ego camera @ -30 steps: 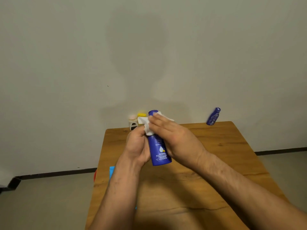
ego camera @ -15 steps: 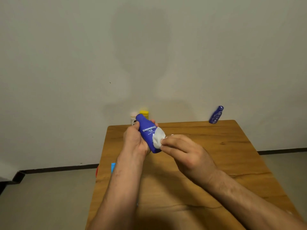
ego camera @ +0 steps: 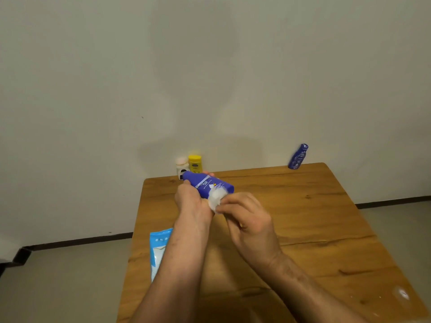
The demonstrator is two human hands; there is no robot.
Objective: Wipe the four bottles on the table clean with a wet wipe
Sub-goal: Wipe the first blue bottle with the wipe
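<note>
the big blue plastic bottle with white writing (ego camera: 207, 186) is held up in the air, over the far left part of the brown wooden table (ego camera: 314, 229); it lies almost on its side, with its thin top end pointing to about 10 o'clock and its flat bottom end to about 4 o'clock; the left hand (ego camera: 192, 201) holds it from below, fingers and thumb wrapped tight round the top half; the right hand (ego camera: 247, 220) has its fingers curled and squeezed together on a small white wet wipe (ego camera: 217, 198); the wipe is pressed on the bottle near its bottom end, and the two hands are just beside each other.

from the middle of the table, a yellow plastic bottle (ego camera: 195, 163) and a short white bottle with a pale cap (ego camera: 182, 170) stand side by side at 11 o'clock, close to the far edge, just behind the held bottle; a small dark blue bottle (ego camera: 298, 157) stands at 1 o'clock near the far right corner, well apart from the others; a light blue wipe pack (ego camera: 158, 250) lies at 8 o'clock on the left edge, partly hidden by the left arm.
</note>
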